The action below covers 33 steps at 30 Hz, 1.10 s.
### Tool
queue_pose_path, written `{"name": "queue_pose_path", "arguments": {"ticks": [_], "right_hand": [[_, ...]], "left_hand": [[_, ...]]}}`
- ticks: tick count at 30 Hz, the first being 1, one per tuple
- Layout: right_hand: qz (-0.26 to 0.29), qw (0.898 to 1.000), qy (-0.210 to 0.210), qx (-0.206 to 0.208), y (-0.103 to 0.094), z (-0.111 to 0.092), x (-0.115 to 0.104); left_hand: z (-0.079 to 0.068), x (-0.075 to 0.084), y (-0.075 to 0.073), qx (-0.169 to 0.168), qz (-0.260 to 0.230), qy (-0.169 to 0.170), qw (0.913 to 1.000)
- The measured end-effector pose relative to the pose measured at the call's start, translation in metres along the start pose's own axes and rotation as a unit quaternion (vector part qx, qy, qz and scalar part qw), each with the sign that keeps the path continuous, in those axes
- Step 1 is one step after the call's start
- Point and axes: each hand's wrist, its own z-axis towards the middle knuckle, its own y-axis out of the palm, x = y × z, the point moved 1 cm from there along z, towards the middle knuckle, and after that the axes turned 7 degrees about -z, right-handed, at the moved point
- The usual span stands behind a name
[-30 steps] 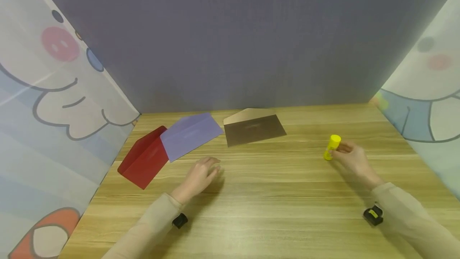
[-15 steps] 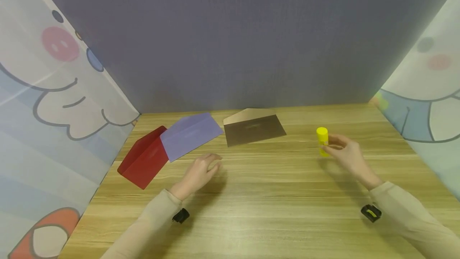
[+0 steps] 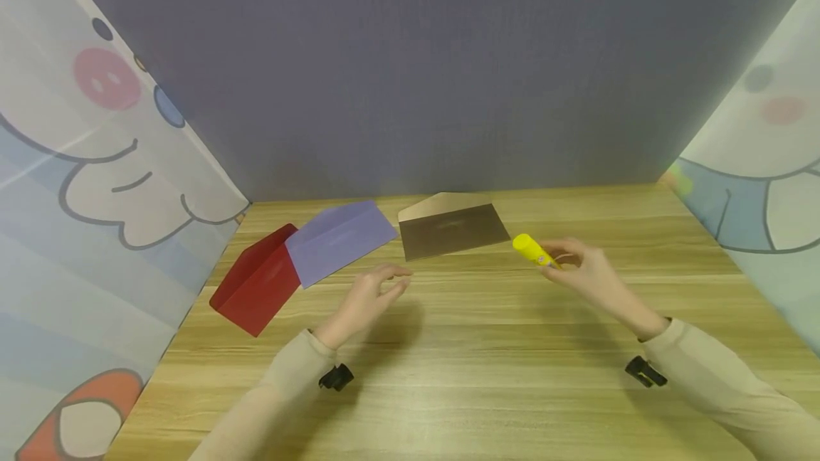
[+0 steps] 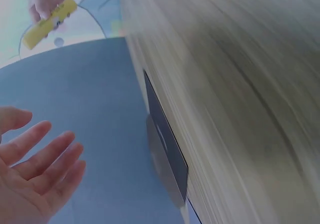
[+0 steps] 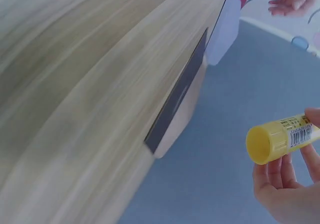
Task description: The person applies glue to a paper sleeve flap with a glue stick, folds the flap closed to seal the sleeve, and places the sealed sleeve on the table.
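Observation:
My right hand (image 3: 586, 272) pinches a yellow glue stick (image 3: 530, 248) between thumb and fingers, raised over the table and tilted with one end toward the left. In the right wrist view, a barcode label shows on the glue stick (image 5: 282, 138). My left hand (image 3: 366, 299) hovers over the table with nothing in it, its fingers loosely bent; the left wrist view shows its fingers (image 4: 55, 166) spread. Just beyond the two hands lies a dark brown envelope (image 3: 455, 232), its lighter flap unfolded toward the back.
Left of the brown envelope, a purple envelope (image 3: 342, 240) overlaps the corner of a red envelope (image 3: 263, 287), both with flaps unfolded. A grey panel (image 3: 448, 77) rises behind the wooden table (image 3: 487, 390). Cartoon-printed sheets (image 3: 83, 183) flank the sides.
My right hand has lifted the glue stick from the table and carried it left, tipping it from upright to slanted. My left hand has moved slightly forward and to the right.

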Motion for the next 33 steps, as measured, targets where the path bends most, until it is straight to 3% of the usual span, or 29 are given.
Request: {"name": "queue_pose_path", "arguments": {"ticks": [7, 12, 19, 24, 30, 33], "right_hand": [[-0.045, 0.997, -0.056, -0.026, 0.012, 0.000, -0.019], [-0.048, 0.993, -0.100, -0.030, 0.022, -0.003, -0.028], [-0.041, 0.991, -0.126, -0.028, 0.033, -0.004, -0.036], [-0.041, 0.990, -0.130, -0.044, 0.038, -0.003, -0.040], [-0.028, 0.988, -0.141, -0.056, 0.043, -0.002, -0.041], [-0.024, 0.987, -0.148, -0.057, 0.045, -0.003, -0.041]], "left_hand": [[0.005, 0.011, 0.013, 0.002, -0.061, 0.006, 0.9981], [0.007, 0.015, 0.022, 0.004, -0.118, 0.009, 0.9929], [0.011, 0.026, 0.026, -0.015, -0.222, -0.049, 0.9738], [0.013, 0.046, 0.022, -0.025, -0.279, -0.079, 0.9567], [0.015, 0.060, 0.023, -0.037, -0.301, -0.098, 0.9477], [0.015, 0.062, 0.026, -0.044, -0.324, -0.107, 0.9391]]}}
